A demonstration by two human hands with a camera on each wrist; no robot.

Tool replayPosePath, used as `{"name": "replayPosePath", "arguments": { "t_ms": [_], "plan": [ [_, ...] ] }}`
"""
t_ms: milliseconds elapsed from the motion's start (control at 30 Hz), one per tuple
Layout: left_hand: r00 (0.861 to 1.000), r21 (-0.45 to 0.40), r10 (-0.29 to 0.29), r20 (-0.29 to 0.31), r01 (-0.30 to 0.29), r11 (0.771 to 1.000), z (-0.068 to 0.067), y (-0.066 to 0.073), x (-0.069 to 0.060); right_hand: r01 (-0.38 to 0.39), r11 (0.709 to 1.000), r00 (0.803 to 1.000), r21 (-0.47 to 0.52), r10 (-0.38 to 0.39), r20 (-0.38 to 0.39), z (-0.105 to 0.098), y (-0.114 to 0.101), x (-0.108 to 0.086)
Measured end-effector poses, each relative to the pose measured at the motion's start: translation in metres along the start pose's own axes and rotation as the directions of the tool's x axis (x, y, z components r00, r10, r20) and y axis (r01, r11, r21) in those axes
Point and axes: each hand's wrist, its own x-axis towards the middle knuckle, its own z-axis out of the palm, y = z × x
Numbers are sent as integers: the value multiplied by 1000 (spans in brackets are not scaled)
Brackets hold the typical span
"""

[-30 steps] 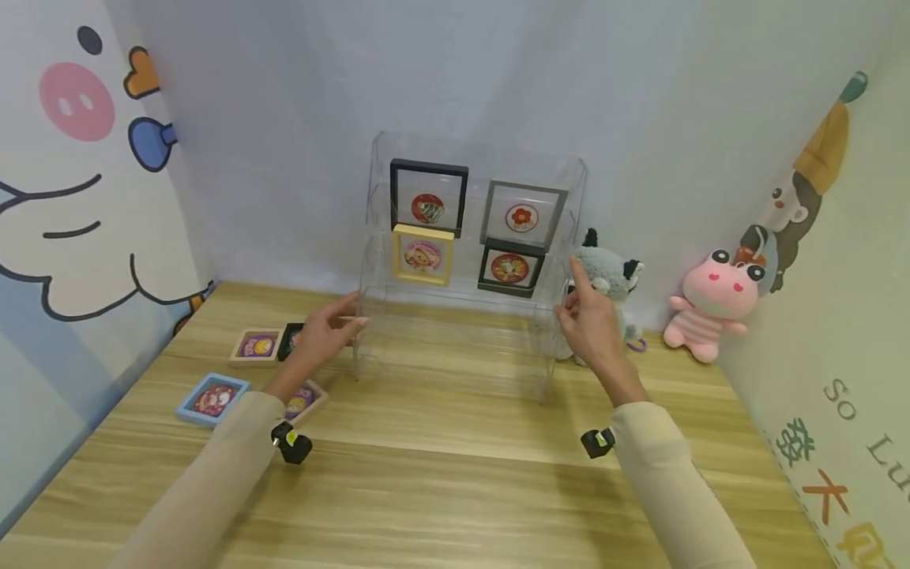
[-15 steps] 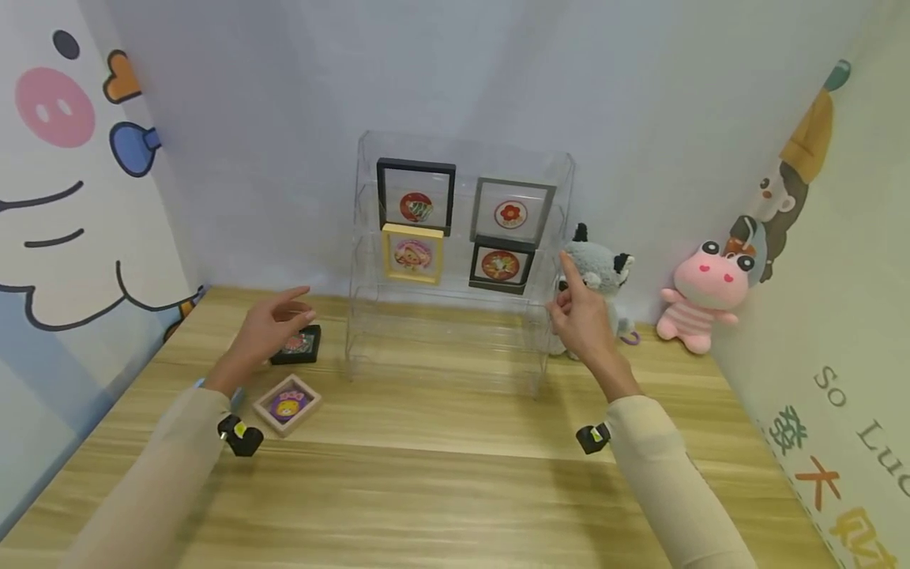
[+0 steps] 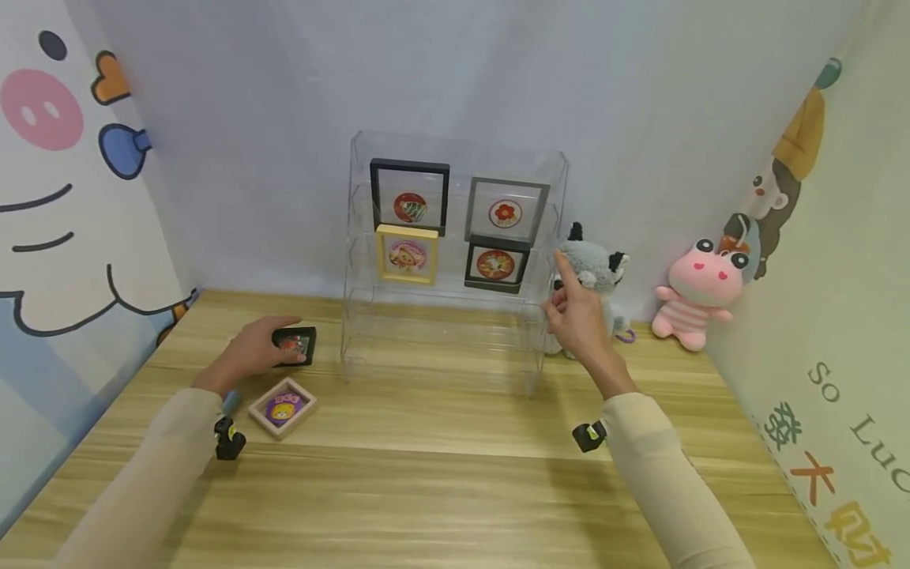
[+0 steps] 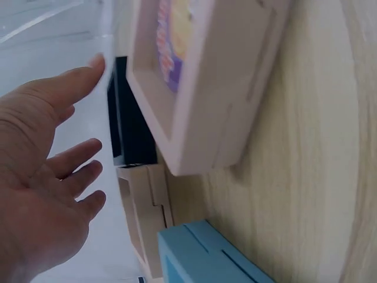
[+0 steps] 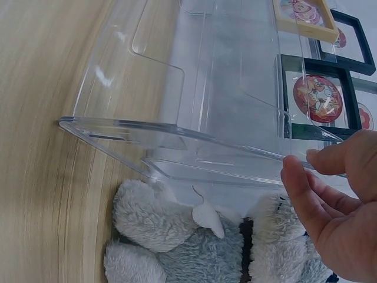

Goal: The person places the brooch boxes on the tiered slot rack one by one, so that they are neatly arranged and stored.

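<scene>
My left hand [image 3: 254, 348] is over the small black picture frame [image 3: 298, 345], thumb and fingers spread apart near its edges. In the left wrist view, fingers and thumb are loosely extended, with the black frame [image 4: 129, 118] behind them. Whether they touch it is hard to tell. My right hand [image 3: 579, 316] is at the right side of the clear tiered display stand [image 3: 441, 336]. In the right wrist view, its thumb and fingers pinch the stand's side edge, while the head view shows the index finger pointing upward. Black, grey and yellow frames [image 3: 407, 254] stand upright on the upper tiers.
A pale pink frame [image 3: 283, 408] with a bear picture lies below the left hand. A blue frame [image 3: 231, 403] is mostly hidden by the left arm. A grey plush toy [image 3: 590, 265] sits behind the right hand, and a pink plush [image 3: 700, 288] is farther right.
My left hand has left the stand's left side and moved left, then down over the small black frame. The right hand stays at the stand's right edge. The view has shifted slightly.
</scene>
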Motion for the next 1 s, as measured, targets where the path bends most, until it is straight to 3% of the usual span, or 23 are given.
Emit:
{"name": "replayPosePath", "arguments": {
  "t_ms": [167, 433, 700, 1000],
  "plan": [
    [999, 62, -12, 46, 9, 998, 2, -2, 3, 15, 1000, 1000, 14, -15, 6, -1, 0, -1],
    [994, 84, 26, 103, -35, 996, 4, -1, 11, 17, 1000, 1000, 21, -17, 14, -2, 0, 0],
    [996, 144, 31, 87, -43, 989, 5, 5, 15, 12, 1000, 1000, 27, -12, 15, -2, -1, 2],
    [996, 276, 47, 72, -66, 959, 7, 12, 13, 5, 999, 1000, 32, -5, 19, -2, 0, 0]
  ]
}}
